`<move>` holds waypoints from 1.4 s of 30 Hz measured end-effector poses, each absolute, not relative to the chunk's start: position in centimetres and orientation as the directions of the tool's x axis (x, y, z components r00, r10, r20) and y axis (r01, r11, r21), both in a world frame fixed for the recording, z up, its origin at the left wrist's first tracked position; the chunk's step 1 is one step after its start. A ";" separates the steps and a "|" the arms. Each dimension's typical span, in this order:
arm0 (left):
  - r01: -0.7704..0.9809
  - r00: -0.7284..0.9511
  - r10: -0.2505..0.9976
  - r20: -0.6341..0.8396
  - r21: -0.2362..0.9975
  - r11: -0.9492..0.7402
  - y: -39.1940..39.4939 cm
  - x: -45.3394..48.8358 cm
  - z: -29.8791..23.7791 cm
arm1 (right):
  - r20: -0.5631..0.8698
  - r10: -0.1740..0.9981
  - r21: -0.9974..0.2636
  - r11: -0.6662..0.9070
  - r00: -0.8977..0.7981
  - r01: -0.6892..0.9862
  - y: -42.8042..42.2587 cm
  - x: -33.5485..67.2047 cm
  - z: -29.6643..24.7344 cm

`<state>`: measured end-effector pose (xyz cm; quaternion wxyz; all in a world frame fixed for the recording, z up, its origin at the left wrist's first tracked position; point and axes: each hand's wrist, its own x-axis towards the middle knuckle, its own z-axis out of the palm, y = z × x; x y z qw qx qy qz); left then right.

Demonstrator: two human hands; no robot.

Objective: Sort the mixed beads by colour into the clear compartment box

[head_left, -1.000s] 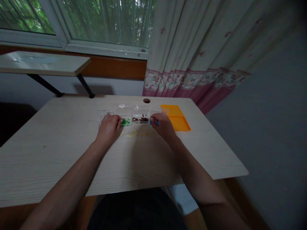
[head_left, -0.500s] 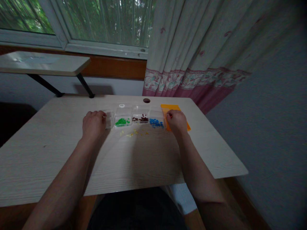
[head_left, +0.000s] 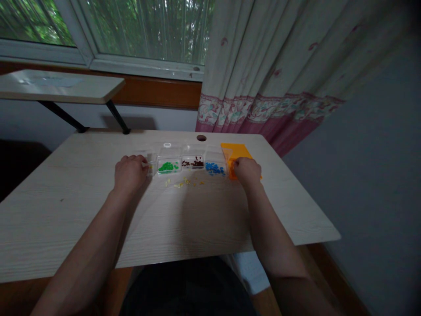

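Note:
A clear plastic compartment box [head_left: 184, 154] lies on the light wooden desk [head_left: 98, 206]. Its cells hold green beads [head_left: 167, 166], dark brown beads [head_left: 193, 163] and blue beads [head_left: 215, 168]. My left hand [head_left: 130, 172] rests at the box's left end, fingers curled against it. At the right end, over the near edge of an orange tray [head_left: 237, 152], my right hand [head_left: 247, 170] has its fingers curled; whether they grip the box or the tray is unclear. Pale yellow beads [head_left: 182, 182] lie loose on the desk in front of the box.
A round cable hole [head_left: 201, 138] sits behind the box. A second small table [head_left: 59, 85] stands at the back left under the window. A patterned curtain [head_left: 263, 79] hangs at the back right. The desk's right edge drops to the floor.
Both hands moved apart from the middle of the box to its two ends, uncovering the green and blue beads. Since half a second ago the right hand slid slightly nearer and right.

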<state>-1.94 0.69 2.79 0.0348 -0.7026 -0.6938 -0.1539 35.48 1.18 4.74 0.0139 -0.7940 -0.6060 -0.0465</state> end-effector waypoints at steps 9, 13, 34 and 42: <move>0.959 0.135 0.877 0.462 0.162 -0.233 0.1 -0.3 3.4 | 0.269 0.951 -0.067 -0.142 0.155 0.988 1.2 34.6 4.7; 0.861 0.337 0.816 0.469 0.198 -0.469 -0.6 1.6 3.1 | 0.381 0.918 -0.185 0.196 -0.114 0.963 1.3 33.2 3.9; 0.661 0.655 0.699 0.287 0.233 -0.714 -1.0 3.5 1.1 | 0.336 0.613 -0.230 0.790 -0.715 0.568 -0.1 28.0 0.7; 0.677 0.661 0.706 0.256 0.202 -0.707 -1.3 3.6 1.8 | 0.383 0.630 -0.189 0.769 -0.675 0.610 -0.8 26.4 -0.5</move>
